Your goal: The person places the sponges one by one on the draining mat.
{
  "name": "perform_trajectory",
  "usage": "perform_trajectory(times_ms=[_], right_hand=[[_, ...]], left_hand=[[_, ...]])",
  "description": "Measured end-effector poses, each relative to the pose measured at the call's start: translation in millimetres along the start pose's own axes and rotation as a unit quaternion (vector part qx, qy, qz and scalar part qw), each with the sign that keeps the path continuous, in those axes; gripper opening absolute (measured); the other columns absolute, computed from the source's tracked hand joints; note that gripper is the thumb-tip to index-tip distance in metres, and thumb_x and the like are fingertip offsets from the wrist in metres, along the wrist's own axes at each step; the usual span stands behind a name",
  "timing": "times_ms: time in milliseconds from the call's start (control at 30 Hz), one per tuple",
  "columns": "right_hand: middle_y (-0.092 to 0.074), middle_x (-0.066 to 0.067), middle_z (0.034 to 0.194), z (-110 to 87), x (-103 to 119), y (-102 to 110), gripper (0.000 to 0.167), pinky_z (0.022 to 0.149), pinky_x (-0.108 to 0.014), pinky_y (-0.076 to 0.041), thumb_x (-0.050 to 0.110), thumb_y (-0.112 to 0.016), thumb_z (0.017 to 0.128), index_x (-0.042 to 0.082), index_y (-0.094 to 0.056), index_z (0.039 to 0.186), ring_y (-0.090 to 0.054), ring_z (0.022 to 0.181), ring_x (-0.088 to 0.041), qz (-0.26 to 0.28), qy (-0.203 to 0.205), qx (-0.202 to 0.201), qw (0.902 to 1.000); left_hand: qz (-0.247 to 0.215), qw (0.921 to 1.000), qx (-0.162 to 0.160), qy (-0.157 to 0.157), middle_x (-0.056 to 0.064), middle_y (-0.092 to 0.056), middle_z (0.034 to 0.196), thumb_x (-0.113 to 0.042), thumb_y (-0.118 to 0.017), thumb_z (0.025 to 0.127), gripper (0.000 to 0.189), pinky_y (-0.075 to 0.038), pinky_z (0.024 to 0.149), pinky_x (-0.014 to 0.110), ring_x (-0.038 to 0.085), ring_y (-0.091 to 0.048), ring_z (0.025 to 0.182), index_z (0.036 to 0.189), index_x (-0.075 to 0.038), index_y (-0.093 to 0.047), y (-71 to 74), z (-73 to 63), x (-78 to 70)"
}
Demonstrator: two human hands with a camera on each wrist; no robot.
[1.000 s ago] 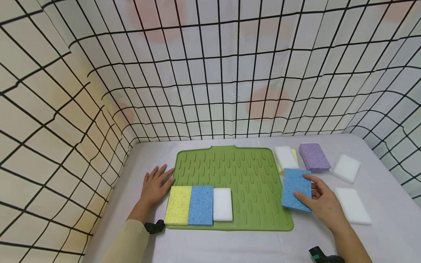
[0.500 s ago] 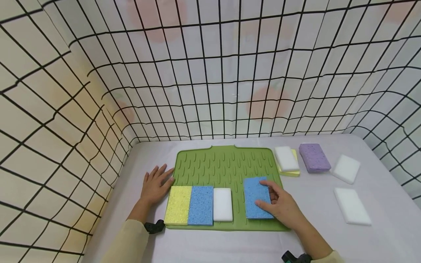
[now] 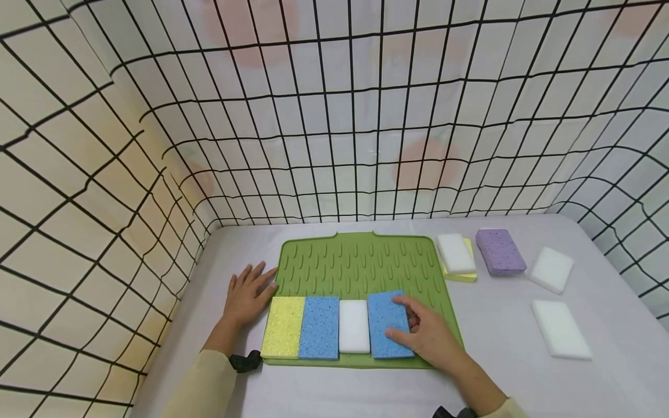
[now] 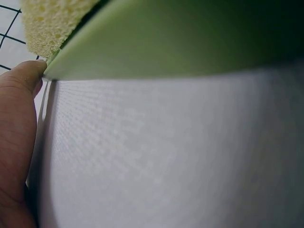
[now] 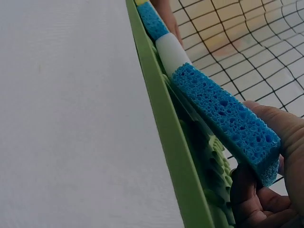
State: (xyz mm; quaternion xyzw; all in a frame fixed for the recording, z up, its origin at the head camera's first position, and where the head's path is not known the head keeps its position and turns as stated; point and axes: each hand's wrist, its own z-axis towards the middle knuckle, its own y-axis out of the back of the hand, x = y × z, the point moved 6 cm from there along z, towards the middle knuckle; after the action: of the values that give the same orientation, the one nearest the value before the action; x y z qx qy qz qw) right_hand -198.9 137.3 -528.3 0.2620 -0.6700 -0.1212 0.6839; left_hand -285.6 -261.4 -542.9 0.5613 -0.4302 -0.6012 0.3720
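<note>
In the head view my right hand [image 3: 431, 334] grips a blue sponge [image 3: 385, 331] by its right side, thumb on top. In the right wrist view that held blue sponge [image 5: 228, 116] tilts, its right end raised above the green ridged mat [image 5: 166, 137] and its left end beside the white sponge [image 5: 172, 51]. On the mat [image 3: 360, 264] a yellow sponge [image 3: 283, 326], another blue sponge [image 3: 319, 328] and the white sponge [image 3: 354, 326] lie in a row. My left hand [image 3: 249, 297] rests flat with spread fingers at the mat's left edge; its thumb [image 4: 26, 73] touches that edge.
Right of the mat lie a small white sponge [image 3: 456, 253] on a yellow sponge [image 3: 467, 277], a purple sponge [image 3: 500, 251] and two white pads, one square [image 3: 551, 269], one longer [image 3: 561, 329]. Black wire grid [image 3: 334, 133] stands behind and at both sides.
My right hand has carried the blue sponge leftward from beyond the mat's right edge to beside the white sponge on the mat. The left hand has stayed put.
</note>
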Motion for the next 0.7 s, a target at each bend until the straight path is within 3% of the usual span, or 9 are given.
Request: perform_trajectory(times_ms=[200,367,600,700], right_hand=[[-0.05,0.001,0.079,-0.7,-0.3,-2.9,0.07,0.058,-0.023,-0.04,0.041,-0.089,0.077,0.019,-0.061,0.137,-0.045,0.069,-0.01,-0.024,-0.015,-0.007,0.9996],[-0.052,0.001,0.083,-1.6,0.4,-2.5,0.072,0.059,-0.022,-0.041,0.044,-0.089,0.076,0.018,-0.061,0.137,-0.046,0.069,-0.009,-0.077,-0.013,-0.025,0.9966],[-0.057,-0.005,0.129,-3.0,3.1,-2.4,0.074,0.075,-0.029,-0.048,0.051,-0.087,0.077,0.019,-0.061,0.139,-0.052,0.083,-0.009,-0.147,0.007,-0.041,0.9883],[-0.053,-0.008,0.136,-3.3,3.9,-2.1,0.076,0.082,-0.037,-0.054,0.054,-0.085,0.077,0.019,-0.061,0.139,-0.058,0.093,-0.014,-0.167,0.009,-0.046,0.9849]], left_hand=[[0.001,1.0,-0.006,-0.002,0.009,-0.03,0.169,-0.045,-0.049,0.105,0.053,-0.005,0.125,0.068,0.04,-0.016,0.159,0.153,-0.025,-0.049,-0.5,-0.1,0.9],[-0.001,1.0,-0.007,-0.002,0.009,-0.03,0.169,-0.045,-0.05,0.105,0.053,-0.005,0.125,0.068,0.04,-0.017,0.158,0.153,-0.025,-0.049,-0.2,-0.2,0.9],[-0.001,1.0,-0.007,-0.003,0.009,-0.03,0.169,-0.046,-0.049,0.105,0.053,-0.005,0.125,0.067,0.039,-0.016,0.159,0.153,-0.026,-0.049,-2.0,0.7,1.6],[0.001,1.0,-0.006,-0.006,0.008,-0.03,0.169,-0.046,-0.048,0.105,0.053,-0.005,0.125,0.068,0.039,-0.016,0.159,0.154,-0.026,-0.049,-2.3,0.8,1.7]])
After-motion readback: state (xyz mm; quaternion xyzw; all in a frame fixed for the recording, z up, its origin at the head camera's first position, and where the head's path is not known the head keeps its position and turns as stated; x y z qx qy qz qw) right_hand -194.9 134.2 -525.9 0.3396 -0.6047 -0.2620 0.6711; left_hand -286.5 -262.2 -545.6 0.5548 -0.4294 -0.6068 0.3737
